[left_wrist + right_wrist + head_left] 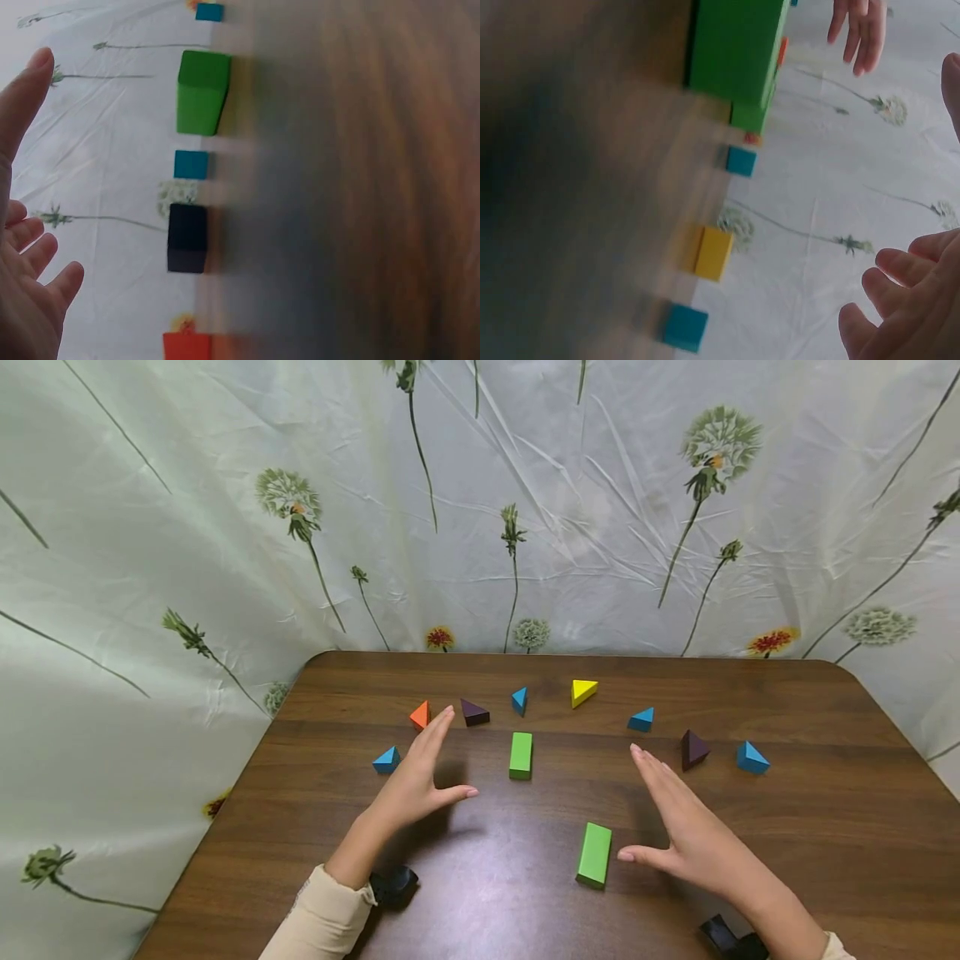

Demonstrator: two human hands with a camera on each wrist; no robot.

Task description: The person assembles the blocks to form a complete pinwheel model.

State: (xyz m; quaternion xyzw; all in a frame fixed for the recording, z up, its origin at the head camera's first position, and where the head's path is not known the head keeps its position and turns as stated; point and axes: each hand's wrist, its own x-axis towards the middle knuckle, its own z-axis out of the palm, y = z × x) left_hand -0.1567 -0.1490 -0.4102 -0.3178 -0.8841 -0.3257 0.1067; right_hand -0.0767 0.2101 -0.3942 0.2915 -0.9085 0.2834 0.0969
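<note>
My left hand hovers over the left side of the table, fingers straight and thumb spread, holding nothing. Near its fingertips lie an orange triangular block and a dark purple one; a blue triangular block sits left of it. My right hand is held the same way on the right, fingers extended, nothing in it. Just left of its thumb lies a green rectangular block. Another green block lies farther back, between the two hands. Beyond the right fingertips is a second dark purple triangle.
Toward the back of the brown wooden table stand a yellow triangular block and blue ones. Another blue triangle is at the right. A flower-printed curtain hangs behind the table's far edge.
</note>
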